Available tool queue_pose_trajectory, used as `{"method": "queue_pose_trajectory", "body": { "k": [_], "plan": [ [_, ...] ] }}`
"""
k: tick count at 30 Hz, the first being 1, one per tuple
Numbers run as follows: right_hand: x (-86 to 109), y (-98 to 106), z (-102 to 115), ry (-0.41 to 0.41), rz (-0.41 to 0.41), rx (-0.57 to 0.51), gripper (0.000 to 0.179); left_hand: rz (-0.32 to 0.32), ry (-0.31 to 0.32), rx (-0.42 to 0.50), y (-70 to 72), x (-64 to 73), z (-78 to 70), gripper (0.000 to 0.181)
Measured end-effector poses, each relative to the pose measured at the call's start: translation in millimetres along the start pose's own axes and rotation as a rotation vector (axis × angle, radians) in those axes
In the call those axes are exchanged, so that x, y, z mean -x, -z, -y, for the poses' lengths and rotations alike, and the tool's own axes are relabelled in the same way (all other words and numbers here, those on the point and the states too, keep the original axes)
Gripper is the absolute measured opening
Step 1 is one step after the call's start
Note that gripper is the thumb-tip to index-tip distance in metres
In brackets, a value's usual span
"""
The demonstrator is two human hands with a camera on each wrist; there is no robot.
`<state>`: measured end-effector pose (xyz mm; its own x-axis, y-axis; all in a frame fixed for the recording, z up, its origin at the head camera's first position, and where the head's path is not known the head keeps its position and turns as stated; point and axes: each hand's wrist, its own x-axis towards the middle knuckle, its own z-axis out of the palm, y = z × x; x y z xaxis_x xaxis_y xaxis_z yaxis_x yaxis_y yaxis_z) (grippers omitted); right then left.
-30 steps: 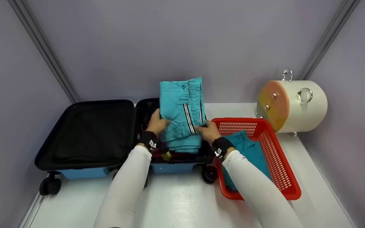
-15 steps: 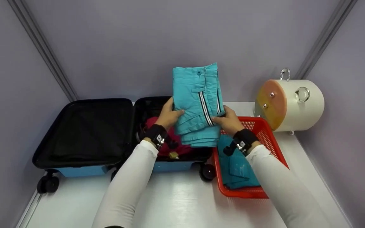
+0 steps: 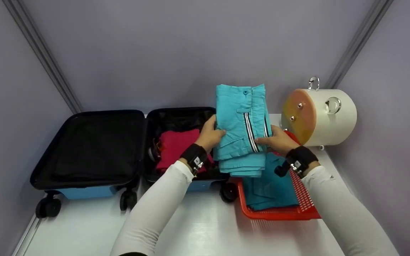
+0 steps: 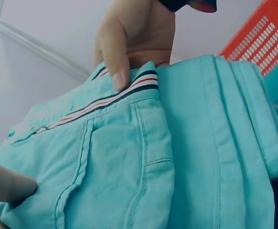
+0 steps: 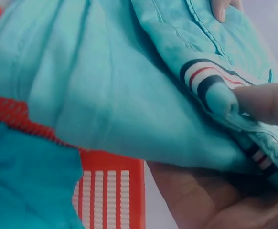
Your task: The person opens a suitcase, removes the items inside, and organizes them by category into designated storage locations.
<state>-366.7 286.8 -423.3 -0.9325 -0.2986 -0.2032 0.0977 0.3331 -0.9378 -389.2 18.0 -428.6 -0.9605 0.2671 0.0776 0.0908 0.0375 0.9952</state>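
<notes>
Between both hands hang folded turquoise trousers (image 3: 240, 124) with a button and striped trim, held up above the gap between suitcase and basket. My left hand (image 3: 210, 136) grips their left edge, thumb on the front. On the right edge, my right hand (image 3: 279, 141) pinches the cloth near the striped trim, thumb in front and fingers beneath, as the right wrist view shows. Below them, a red basket (image 3: 279, 215) holds folded darker teal clothing (image 3: 271, 186). To the left, the open suitcase (image 3: 180, 111) contains folded crimson cloth (image 3: 178, 144) and a small dark coiled item (image 3: 154, 151).
The suitcase's black lid half (image 3: 91, 145) lies open at the left, with black wheels (image 3: 48, 207) at its front. A cream cylinder with a coloured end (image 3: 327, 117) lies at the back right against the wall. Grey walls (image 3: 190, 46) enclose the white surface (image 3: 190, 231).
Both hands have lifted the folded trousers out of the suitcase and carried them right, toward the basket. The crimson cloth in the suitcase has come into view.
</notes>
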Motion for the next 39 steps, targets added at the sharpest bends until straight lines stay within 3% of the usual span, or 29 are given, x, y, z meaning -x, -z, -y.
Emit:
{"method": "queue_pose_trajectory", "body": {
  "k": [5, 11, 18, 19, 23, 26, 27, 33, 36, 39],
  "plan": [
    [15.9, 18, 2, -0.040, -0.044, 0.130, 0.072, 0.011, 0.014, 0.014, -23.0, 1.8, 3.2, 0.061],
    [33.7, 38, -5, -0.132, -0.049, 0.290, 0.070, 0.073, 0.045, -0.011, -47.0, 8.4, 12.2, 0.050],
    [44.4, 40, -30, -0.127, -0.029, 0.412, 0.055, 0.071, 0.082, -0.229, -69.7, 14.8, 31.5, 0.060],
    [45.2, 38, -33, -0.132, -0.028, 0.415, 0.054, 0.075, 0.102, -0.269, -71.6, 11.5, 38.5, 0.060],
    [48.2, 36, -40, -0.145, -0.034, 0.427, 0.051, 0.088, 0.103, -0.382, -80.5, -22.7, 105.2, 0.068],
    [50.2, 37, -41, -0.128, -0.037, 0.456, 0.051, 0.093, 0.132, -0.452, -88.6, -39.4, 140.1, 0.076],
    [51.0, 37, -42, -0.120, -0.033, 0.462, 0.052, 0.099, 0.164, -0.481, -92.6, -30.2, 125.4, 0.077],
    [55.5, 37, -51, -0.169, 0.004, 0.454, 0.055, 0.150, 0.243, -0.412, -103.3, 6.7, 84.1, 0.087],
    [55.0, 36, -55, -0.211, -0.004, 0.466, 0.053, 0.168, 0.279, -0.451, -105.1, 9.3, 78.9, 0.071],
    [54.5, 33, -63, -0.258, -0.019, 0.482, 0.053, 0.234, 0.310, -0.474, -104.9, 22.5, 57.6, 0.042]
  ]
}}
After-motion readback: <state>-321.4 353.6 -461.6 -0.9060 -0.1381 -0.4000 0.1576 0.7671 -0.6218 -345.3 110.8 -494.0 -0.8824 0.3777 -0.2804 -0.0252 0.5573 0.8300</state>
